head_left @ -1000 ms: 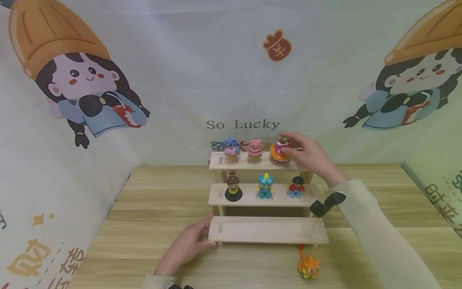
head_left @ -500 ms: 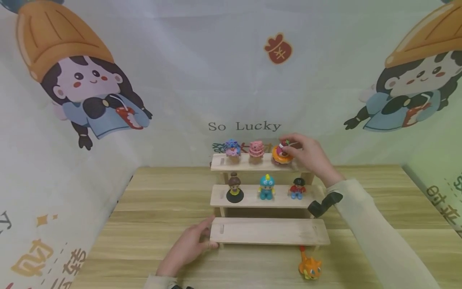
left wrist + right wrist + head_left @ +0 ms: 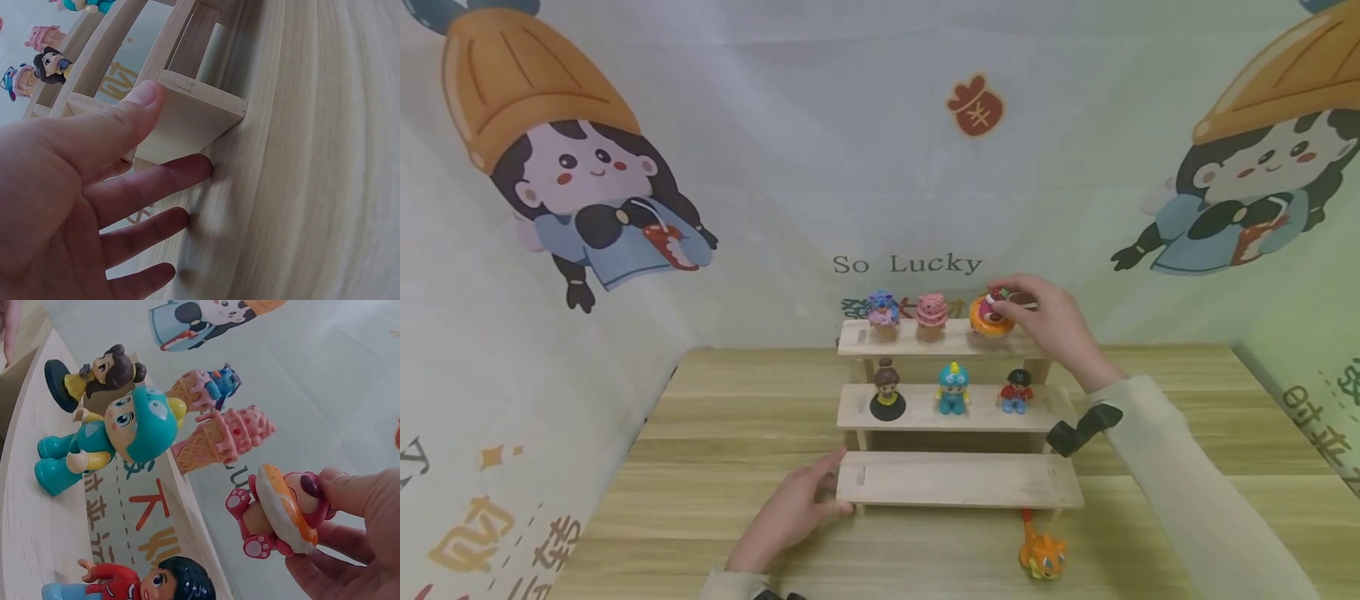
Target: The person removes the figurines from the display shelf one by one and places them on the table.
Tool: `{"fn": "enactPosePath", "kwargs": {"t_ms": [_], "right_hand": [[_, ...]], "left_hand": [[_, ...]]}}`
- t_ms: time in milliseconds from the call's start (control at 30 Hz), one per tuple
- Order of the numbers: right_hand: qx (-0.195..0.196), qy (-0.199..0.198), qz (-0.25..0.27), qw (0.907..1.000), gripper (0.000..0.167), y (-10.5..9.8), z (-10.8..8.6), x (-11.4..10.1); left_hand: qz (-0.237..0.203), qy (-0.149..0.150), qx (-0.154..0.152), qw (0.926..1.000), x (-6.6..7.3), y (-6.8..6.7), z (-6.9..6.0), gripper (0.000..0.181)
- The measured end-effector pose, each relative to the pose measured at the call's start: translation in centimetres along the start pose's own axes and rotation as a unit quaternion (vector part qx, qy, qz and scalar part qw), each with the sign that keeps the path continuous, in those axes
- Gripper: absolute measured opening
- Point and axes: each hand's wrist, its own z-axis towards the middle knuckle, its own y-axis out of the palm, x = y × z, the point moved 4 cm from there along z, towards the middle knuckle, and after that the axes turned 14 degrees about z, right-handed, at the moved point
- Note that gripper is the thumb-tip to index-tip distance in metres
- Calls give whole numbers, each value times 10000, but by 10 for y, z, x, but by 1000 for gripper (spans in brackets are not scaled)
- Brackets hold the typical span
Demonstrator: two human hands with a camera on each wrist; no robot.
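Observation:
The right hand pinches a pink bear figure with an orange ring at the right part of the top shelf. In the right wrist view, thumb and fingers hold the bear figure by its head; whether its base touches the shelf cannot be told. To its left stand a pink ice-cream figure and a blue one. The left hand is at the left end of the lowest shelf. In the left wrist view, that hand has its thumb against the wood and its fingers spread.
On the middle shelf stand a brown-haired figure on a black base, a teal figure and a red-jacketed figure. An orange figure is on the table before the stand's right end. A printed cloth hangs behind.
The right hand has shifted the bear figure slightly to the right along the top shelf. The left hand stays by the lowest shelf's end.

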Motion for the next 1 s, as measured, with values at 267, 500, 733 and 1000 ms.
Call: {"fn": "enactPosePath", "kwargs": {"t_ms": [267,500,733,1000], "right_hand": [[5,18,207,9998,34,-9,-17,-9],[-125,-242,278,9992,30,-13,-37,-21],[-309,-420,353,9980,25,-12,-62,-25],[-621,-504,492,9956,27,-2,-90,-21]], "left_hand": [[-96,-27,-58,9999,-2,3,1,82],[-129,-78,-52,9999,-3,3,2,81],[-97,-106,-14,9999,-3,2,1,81],[-64,-205,-71,9997,-4,5,2,80]]}}
